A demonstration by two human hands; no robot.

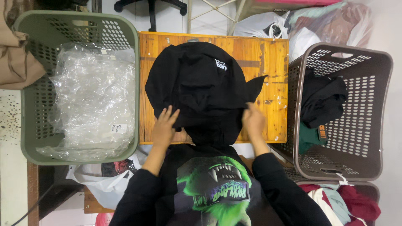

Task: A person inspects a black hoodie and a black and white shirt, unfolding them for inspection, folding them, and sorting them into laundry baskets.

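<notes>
Nearest the camera, the person's own black top with a green printed design (220, 188) was seen, both black sleeves reaching forward. The left hand (164, 125) was laid flat on the near left edge of a black garment (201, 86), its fingers (169, 114) spread and released, nothing being gripped. The right hand (252, 119) was placed at the garment's near right edge; it was blurred, and whether its fingers were pinched on the cloth could not be told. The garment was spread across the middle of a small wooden desk (274, 62), its near part hanging over the front edge toward the person, and a small white mark was shown near its far side. To the left of the desk, a green perforated basket (29, 121) was filled with clear plastic bags (92, 96). To the right, a brown perforated basket (368, 113) was seen holding dark folded clothes (322, 100). Beyond the desk, white plastic bags (264, 25) were piled on the floor.
</notes>
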